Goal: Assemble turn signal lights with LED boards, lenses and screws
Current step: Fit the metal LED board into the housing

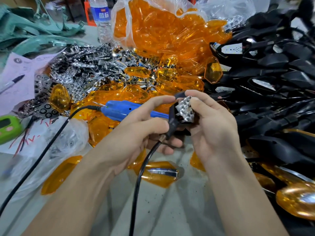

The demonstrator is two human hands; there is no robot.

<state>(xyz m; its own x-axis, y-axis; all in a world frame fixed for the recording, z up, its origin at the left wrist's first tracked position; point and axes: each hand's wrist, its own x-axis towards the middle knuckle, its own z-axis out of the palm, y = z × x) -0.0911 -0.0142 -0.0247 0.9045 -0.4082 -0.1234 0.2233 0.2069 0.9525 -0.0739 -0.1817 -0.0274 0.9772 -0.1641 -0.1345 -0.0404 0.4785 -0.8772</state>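
1. Left hand (144,132) grips the housing (172,116): fingers curled round its stem, index tip on the top edge.
2. Right hand (213,126) pinches the reflector (185,107), thumb on its chrome face. The other fingers are behind the housing and mostly hidden.
3. The reflector sits in the housing's open face. I can't tell if it's fully seated.
4. The housing is held in the air mid-frame. Its cable (138,181) drops between my forearms to the bottom edge.
5. The screwdriver (122,110) lies on the lens pile (119,96) just behind the left hand, which hides its tip end. Its cord (42,150) runs off lower left.
6. Right edge: the black housing pile (272,82) walls that whole side, close to the right hand.
7. Back edge: lens bag (162,28), with the chrome pile (88,65) back-left.
8. Open room: only bare table (170,210) on the near side, between and below the forearms.
9. Two loose lenses sit at the edges of that strip: one (158,172) under the hands, one (59,174) left of the left forearm.
10. Far left: plastic bag (64,138), timer (8,128), pen (12,84). Bottle (102,19) at the back.
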